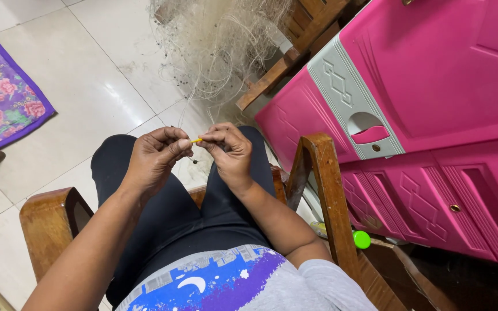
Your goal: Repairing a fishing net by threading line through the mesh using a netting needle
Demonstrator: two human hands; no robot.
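Left hand (155, 156) and right hand (229, 151) pinch a thin yellow plastic needle (196, 140) between fingertips — pale tangled fishing net (220, 40) strands trail beyond the grip, held taut.

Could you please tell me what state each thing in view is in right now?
Left hand: pinched on the yellow needle.
Right hand: pinched on the needle's other end.
Yellow needle: held level between both hands.
Net: bunched, hanging over a wooden chair.
Pink cabinet: doors shut.
Floral mat: flat on the floor.
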